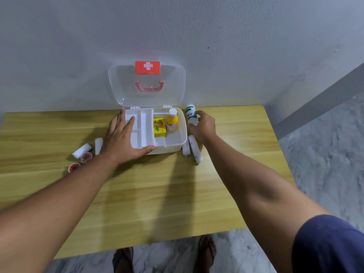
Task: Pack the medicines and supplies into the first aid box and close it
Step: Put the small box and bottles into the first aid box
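Against a grey wall, the wooden bench (59,134) carries the open first aid box (177,143), steadied by the flat, open left hand (122,140) while the right hand (204,125) grips a white bottle (191,115) just beside it for loading.

Showing smooth, faintly glossy wood grain on the table (226,174); translucent glossy plastic on the first aid box lid (122,85); opaque white plastic on the box base (177,143); matt rough plaster on the wall (256,46).
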